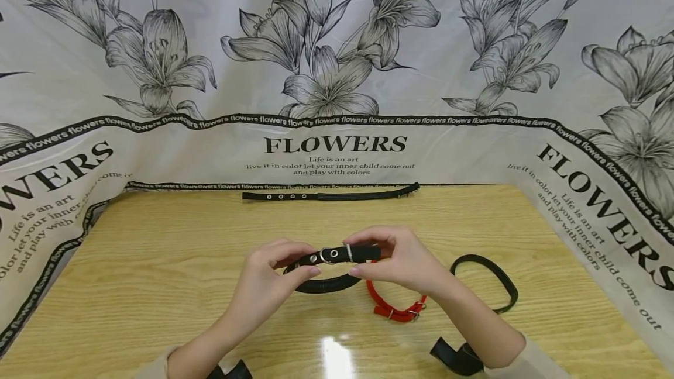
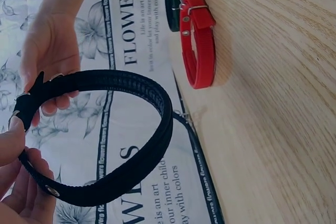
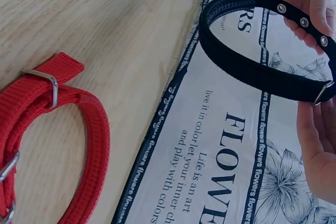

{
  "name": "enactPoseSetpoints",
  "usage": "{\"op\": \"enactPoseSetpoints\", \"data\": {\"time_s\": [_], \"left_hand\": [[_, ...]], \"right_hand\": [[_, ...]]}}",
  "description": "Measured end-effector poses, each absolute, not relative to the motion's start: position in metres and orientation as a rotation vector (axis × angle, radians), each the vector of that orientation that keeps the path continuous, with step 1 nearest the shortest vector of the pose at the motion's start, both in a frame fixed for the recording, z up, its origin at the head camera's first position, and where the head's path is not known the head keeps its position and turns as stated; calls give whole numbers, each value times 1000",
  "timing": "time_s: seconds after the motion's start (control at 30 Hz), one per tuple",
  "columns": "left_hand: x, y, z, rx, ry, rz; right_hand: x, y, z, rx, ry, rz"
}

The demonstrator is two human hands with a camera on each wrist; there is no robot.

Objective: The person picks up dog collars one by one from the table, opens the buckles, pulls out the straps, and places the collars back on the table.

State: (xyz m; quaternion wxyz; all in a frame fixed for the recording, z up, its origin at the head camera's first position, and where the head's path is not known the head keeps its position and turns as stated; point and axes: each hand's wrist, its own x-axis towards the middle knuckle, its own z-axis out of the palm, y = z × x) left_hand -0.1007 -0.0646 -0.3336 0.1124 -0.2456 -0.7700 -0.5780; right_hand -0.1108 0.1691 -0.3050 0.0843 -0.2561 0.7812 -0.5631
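A black collar (image 1: 327, 285) is bent into a loop and held up over the table between both hands. My left hand (image 1: 270, 271) pinches its strap near the metal eyelets, thumb below and fingers above. My right hand (image 1: 397, 259) pinches the other side, by the metal keeper and the strap's end. A D-ring (image 1: 329, 255) shows between the two hands. In the left wrist view the loop (image 2: 139, 169) hangs wide, its padded lining facing inward. The right wrist view shows eyelets along the strap (image 3: 262, 80) and a silver buckle bar near the fingers.
A fastened red collar (image 1: 392, 311) lies by my right wrist, with a looped black collar (image 1: 509, 285) farther right. Another black collar (image 1: 347, 196) lies straight along the table's back edge. Black straps (image 1: 457, 357) sit near both forearms. Flower-printed cloth (image 1: 337, 157) borders the table.
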Motion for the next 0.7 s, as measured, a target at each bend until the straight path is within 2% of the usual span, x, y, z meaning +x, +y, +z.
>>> {"op": "enactPoseSetpoints", "data": {"time_s": [0.47,0.7], "left_hand": [[-98,-60,-336,-848,-2267,-1485],[-97,-60,-337,-914,-2285,-1396]], "right_hand": [[-104,155,-300,-1076,2736,-1303],[-101,154,-303,-1106,2779,-1247]]}}
